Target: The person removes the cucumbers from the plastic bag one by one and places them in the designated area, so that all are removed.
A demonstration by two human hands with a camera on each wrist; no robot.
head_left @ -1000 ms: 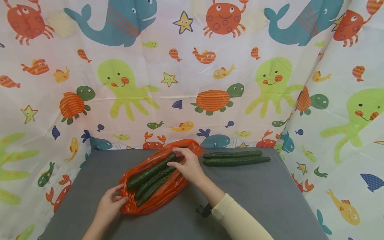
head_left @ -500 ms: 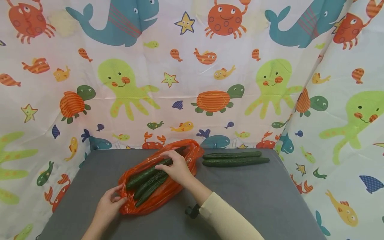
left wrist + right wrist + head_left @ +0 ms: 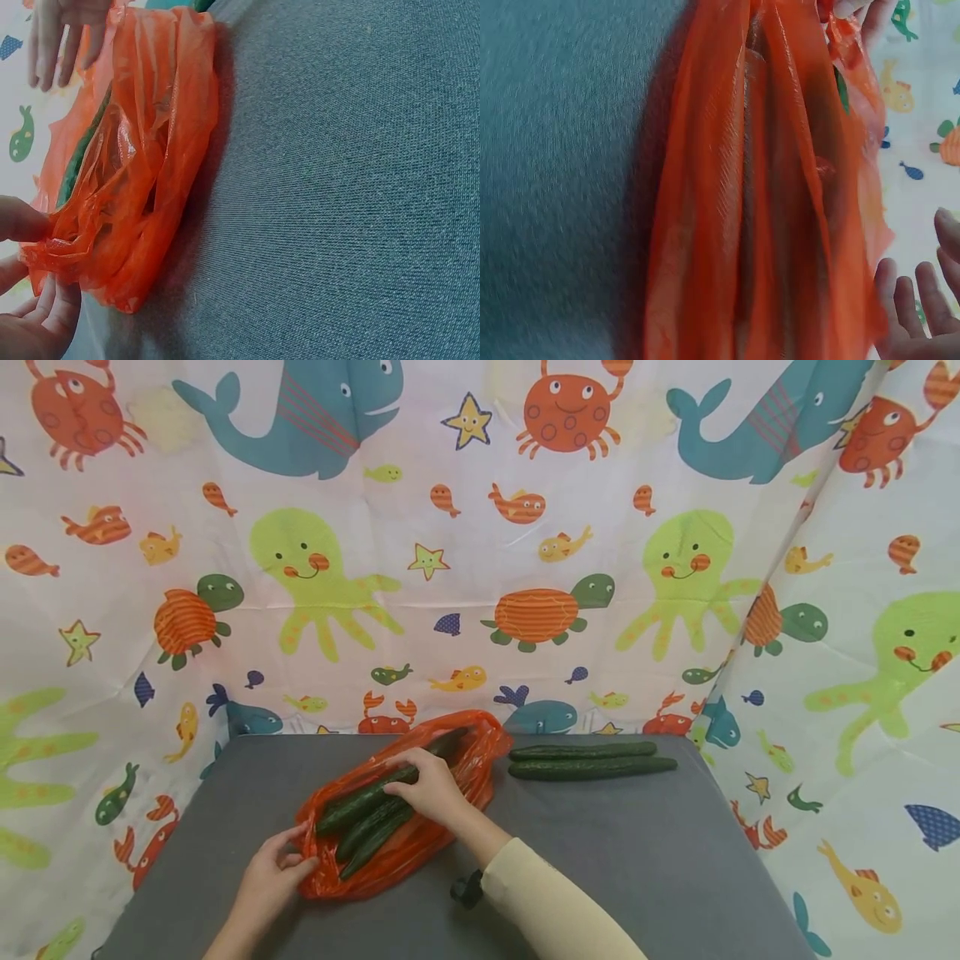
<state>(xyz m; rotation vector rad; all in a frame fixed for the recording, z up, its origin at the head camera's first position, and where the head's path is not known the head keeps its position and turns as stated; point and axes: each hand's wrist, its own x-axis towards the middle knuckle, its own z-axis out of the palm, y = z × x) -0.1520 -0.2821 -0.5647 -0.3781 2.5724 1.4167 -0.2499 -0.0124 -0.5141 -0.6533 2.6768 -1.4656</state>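
An orange-red plastic bag [image 3: 420, 852] lies open at an angle on the table, with dark green cucumbers [image 3: 360, 810] side by side inside it. My left hand [image 3: 270, 872] pinches the bag's near-left rim between thumb and fingers; the left wrist view shows the bunched plastic [image 3: 67, 255] in its grip. Over the middle of the bag, my right hand [image 3: 431, 789] hovers with thumb and fingers apart above the cucumbers. In the right wrist view, the right hand's fingers [image 3: 907, 307] are loosely spread and hold nothing. That hand hides part of the cucumbers.
Two more cucumbers [image 3: 592, 767] lie parallel on the grey table [image 3: 600, 852], right of the bag near the back edge. A white curtain [image 3: 480, 577] with printed sea animals stands behind and on both sides. A dark object [image 3: 467, 889] sits under the right forearm.
My right hand has moved left and toward me along the cucumbers, uncovering the far end of one. The left hand keeps its hold on the bag, and the bag stays put.
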